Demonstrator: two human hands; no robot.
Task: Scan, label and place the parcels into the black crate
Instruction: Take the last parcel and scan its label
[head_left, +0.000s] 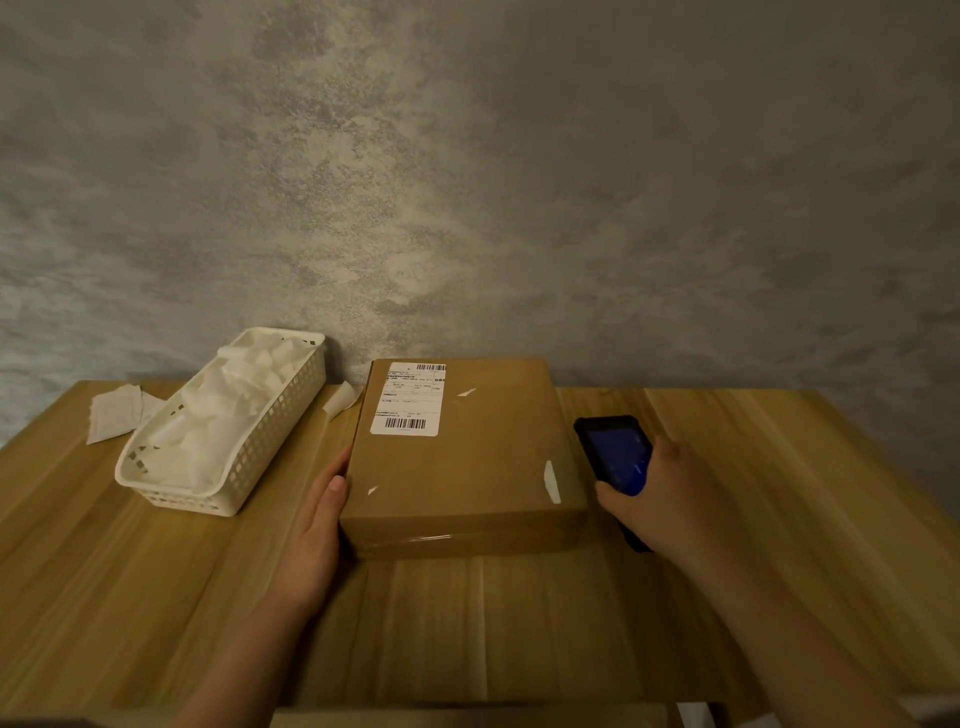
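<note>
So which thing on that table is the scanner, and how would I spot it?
Start at the brown cardboard parcel in the middle of the wooden table. Just to its right, the right hand grips a dark handheld scanner. It is the only black thing there, with a glowing blue screen; the white basket sits on the opposite side.

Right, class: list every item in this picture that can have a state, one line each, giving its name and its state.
Cardboard parcel: closed, flat on table, shipping label on top.
Handheld scanner: screen lit blue, gripped by right hand.
Left hand: fingers straight, against the parcel's left side.
Right hand: fingers curled round the scanner.
White basket: upright, full of white paper pieces.
Paper scraps: loose on table.
</note>
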